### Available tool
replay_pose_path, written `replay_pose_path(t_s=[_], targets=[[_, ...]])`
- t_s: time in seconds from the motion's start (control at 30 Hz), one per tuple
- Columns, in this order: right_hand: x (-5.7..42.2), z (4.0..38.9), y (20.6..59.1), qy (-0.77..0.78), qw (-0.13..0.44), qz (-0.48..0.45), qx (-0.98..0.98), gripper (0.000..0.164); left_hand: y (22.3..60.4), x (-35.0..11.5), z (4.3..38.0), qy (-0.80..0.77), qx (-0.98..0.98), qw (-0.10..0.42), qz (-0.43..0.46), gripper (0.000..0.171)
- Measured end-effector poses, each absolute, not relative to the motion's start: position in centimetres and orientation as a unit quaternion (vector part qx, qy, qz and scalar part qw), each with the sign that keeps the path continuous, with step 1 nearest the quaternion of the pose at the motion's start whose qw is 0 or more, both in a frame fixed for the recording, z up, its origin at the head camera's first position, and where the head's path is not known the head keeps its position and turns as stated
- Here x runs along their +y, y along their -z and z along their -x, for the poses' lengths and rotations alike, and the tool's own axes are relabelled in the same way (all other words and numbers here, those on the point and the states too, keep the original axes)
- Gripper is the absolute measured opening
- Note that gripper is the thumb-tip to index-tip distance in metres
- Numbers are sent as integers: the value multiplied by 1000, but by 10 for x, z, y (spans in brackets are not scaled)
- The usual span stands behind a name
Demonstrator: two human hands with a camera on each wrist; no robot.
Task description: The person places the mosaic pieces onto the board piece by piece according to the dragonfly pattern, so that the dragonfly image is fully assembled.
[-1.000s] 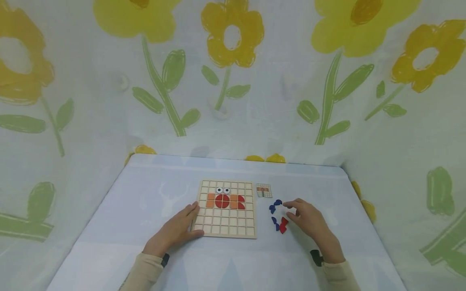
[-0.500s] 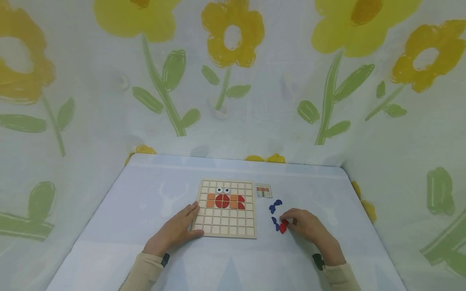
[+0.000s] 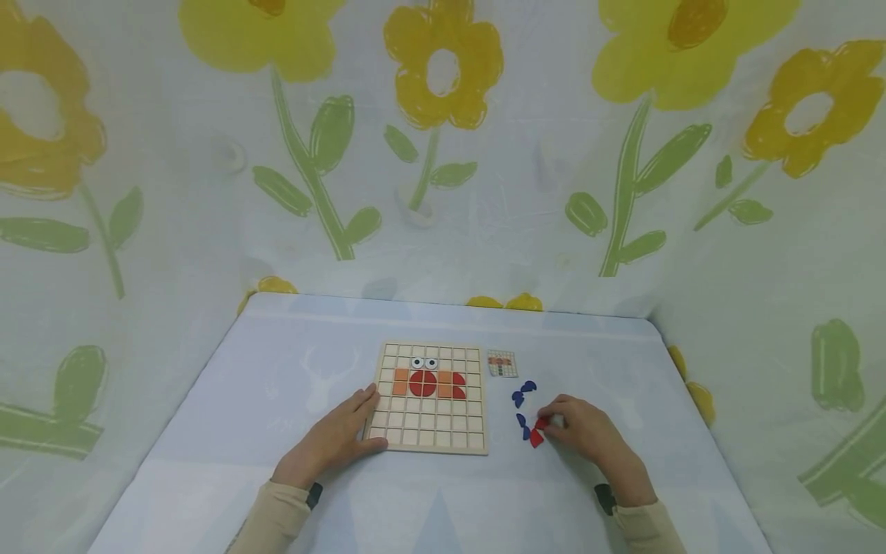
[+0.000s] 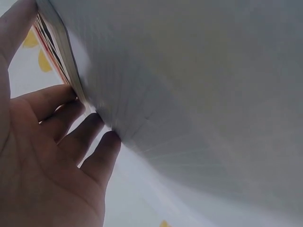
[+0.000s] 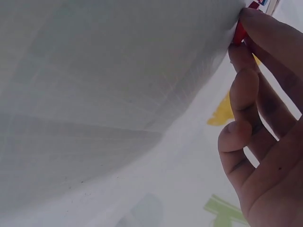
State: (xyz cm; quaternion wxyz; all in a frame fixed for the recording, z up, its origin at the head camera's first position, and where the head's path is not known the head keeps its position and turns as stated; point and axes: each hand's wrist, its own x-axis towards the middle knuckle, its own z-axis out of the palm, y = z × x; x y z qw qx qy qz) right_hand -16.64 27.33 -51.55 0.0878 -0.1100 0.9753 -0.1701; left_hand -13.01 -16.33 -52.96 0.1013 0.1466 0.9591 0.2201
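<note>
My left hand (image 3: 339, 432) lies along the left side of a wooden grid board (image 3: 432, 423), its fingers and thumb touching the edge. In the left wrist view those fingers (image 4: 97, 158) reach to the board's side. Set in the board are two eye tiles (image 3: 424, 362), red quarter-circle tiles (image 3: 418, 383) forming a disc, and orange squares (image 3: 400, 382). To the right of the board, my right hand (image 3: 584, 427) pinches a red tile (image 5: 240, 31) between thumb and fingers, low at the table. Its exact shape is partly hidden. Another red tile (image 3: 536, 439) lies just beside it.
Several dark blue curved tiles (image 3: 529, 386) lie loosely between the board and my right hand. A small picture card (image 3: 502, 363) with a gridded design sits off the board's upper right corner. A flower-printed cloth (image 3: 484, 231) encloses the pale table (image 3: 277, 369).
My right hand has come down from beside the upper blue tiles to the red tiles and now pinches one. The red tiles have shifted slightly apart. My left hand has stayed on the board.
</note>
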Motion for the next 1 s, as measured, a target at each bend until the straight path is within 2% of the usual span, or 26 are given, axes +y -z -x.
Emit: replay_pose_path(t_s=[0.4, 0.57, 0.77, 1.0], targets=[[273, 168, 514, 168, 102, 103, 975, 19, 531, -167, 127, -241, 954, 110, -139, 91], [272, 168, 512, 176, 88, 103, 975, 23, 530, -166, 127, -231, 957, 102, -144, 90], [264, 168, 510, 185, 46, 126, 974, 26, 531, -166, 126, -225, 959, 94, -147, 89], [248, 171, 509, 217, -49, 193, 955, 26, 533, -166, 124, -229, 958, 91, -144, 88]])
